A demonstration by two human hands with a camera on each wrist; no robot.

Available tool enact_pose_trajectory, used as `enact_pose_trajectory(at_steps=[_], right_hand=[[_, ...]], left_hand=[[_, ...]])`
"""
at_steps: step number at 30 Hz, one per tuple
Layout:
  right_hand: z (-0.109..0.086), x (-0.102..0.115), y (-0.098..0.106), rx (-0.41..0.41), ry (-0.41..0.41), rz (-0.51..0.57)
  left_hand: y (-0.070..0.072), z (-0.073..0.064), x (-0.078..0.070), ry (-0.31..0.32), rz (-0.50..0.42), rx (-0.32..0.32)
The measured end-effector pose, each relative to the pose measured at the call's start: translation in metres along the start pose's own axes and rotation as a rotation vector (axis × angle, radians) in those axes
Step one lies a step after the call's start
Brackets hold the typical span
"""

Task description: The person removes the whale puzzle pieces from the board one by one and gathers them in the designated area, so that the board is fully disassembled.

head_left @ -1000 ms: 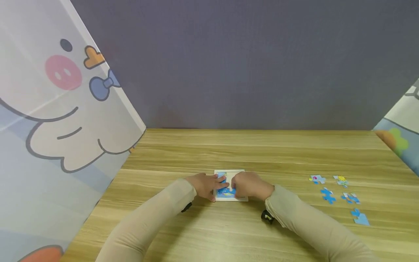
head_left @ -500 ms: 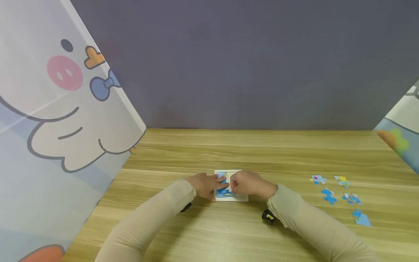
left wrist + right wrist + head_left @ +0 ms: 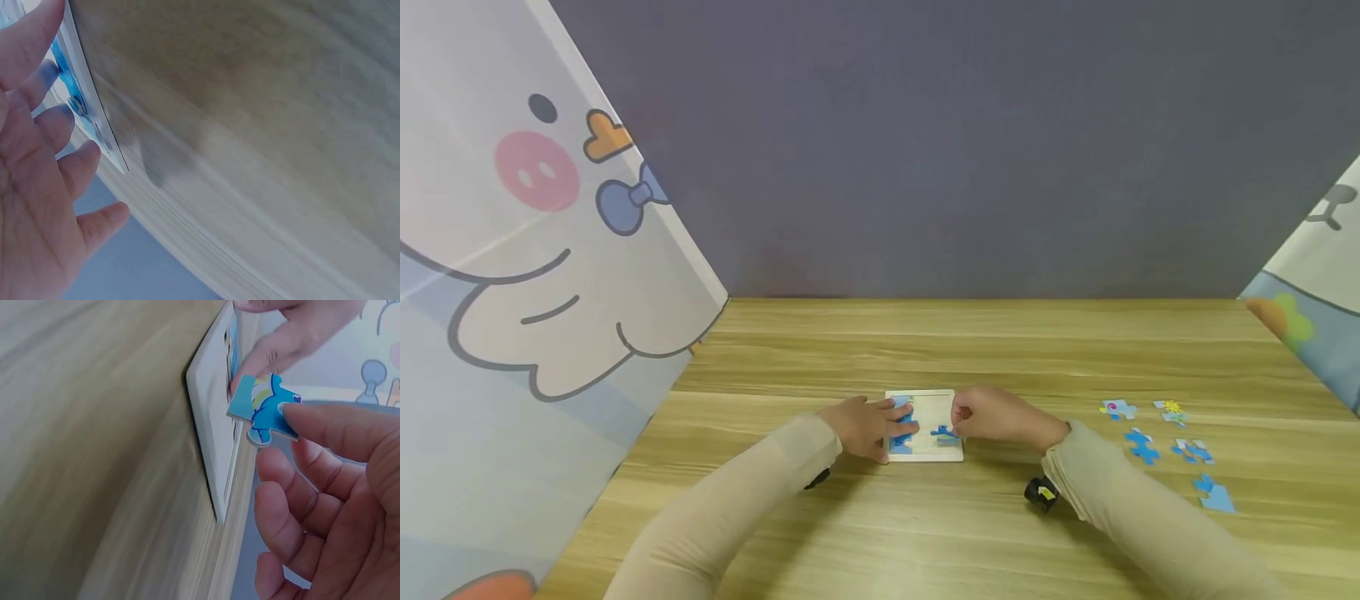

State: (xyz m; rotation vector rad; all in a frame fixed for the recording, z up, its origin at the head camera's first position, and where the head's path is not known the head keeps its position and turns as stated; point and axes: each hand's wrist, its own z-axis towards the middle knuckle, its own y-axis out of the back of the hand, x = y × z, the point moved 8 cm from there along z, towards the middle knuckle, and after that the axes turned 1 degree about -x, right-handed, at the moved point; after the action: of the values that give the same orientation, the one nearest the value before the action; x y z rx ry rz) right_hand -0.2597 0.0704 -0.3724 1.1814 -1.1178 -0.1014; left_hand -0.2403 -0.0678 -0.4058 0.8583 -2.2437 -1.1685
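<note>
A white-rimmed puzzle tray (image 3: 925, 457) lies flat on the wooden table. My left hand (image 3: 865, 427) rests on its left side with fingers spread, partly covering the blue picture pieces (image 3: 898, 442) fitted there. In the left wrist view, that hand (image 3: 31, 144) shows straight fingers reaching over the tray edge. Between thumb and index finger, my right hand (image 3: 992, 415) pinches a blue jigsaw piece (image 3: 275, 409) with a yellow-and-white patch. The piece is raised and tilted over the right part of the tray, where the pale base shows.
Several loose jigsaw pieces lie to the right on the table: one with a pink swirl (image 3: 1118, 409), one with a yellow sun (image 3: 1171, 412), plain blue ones (image 3: 1142, 447), and a light-blue corner (image 3: 1217, 497). A grey partition (image 3: 970, 167) rises behind the table; printed panels (image 3: 587, 317) flank it.
My right hand has lifted the blue piece from the lower part of the tray and drawn it rightward, uncovering more of the pale base. The left hand keeps its place on the tray.
</note>
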Motion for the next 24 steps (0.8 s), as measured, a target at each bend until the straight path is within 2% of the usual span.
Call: enact_pose_trajectory(at_steps=[5, 11, 19, 24], right_hand=[[-0.01, -0.007, 0.01, 0.0, 0.005, 0.03], [-0.022, -0.016, 0.021, -0.005, -0.023, 0.026], [-0.048, -0.03, 0.033, -0.005, -0.038, 0.065], [-0.065, -0.043, 0.039, 0.013, -0.075, 0.098]], left_hand=[[0.0, -0.003, -0.002, -0.027, 0.011, -0.017], [0.0, -0.007, -0.003, -0.057, 0.02, -0.07], [-0.003, -0.019, -0.008, -0.115, -0.005, -0.111], [-0.004, -0.025, -0.011, -0.13, -0.05, -0.109]])
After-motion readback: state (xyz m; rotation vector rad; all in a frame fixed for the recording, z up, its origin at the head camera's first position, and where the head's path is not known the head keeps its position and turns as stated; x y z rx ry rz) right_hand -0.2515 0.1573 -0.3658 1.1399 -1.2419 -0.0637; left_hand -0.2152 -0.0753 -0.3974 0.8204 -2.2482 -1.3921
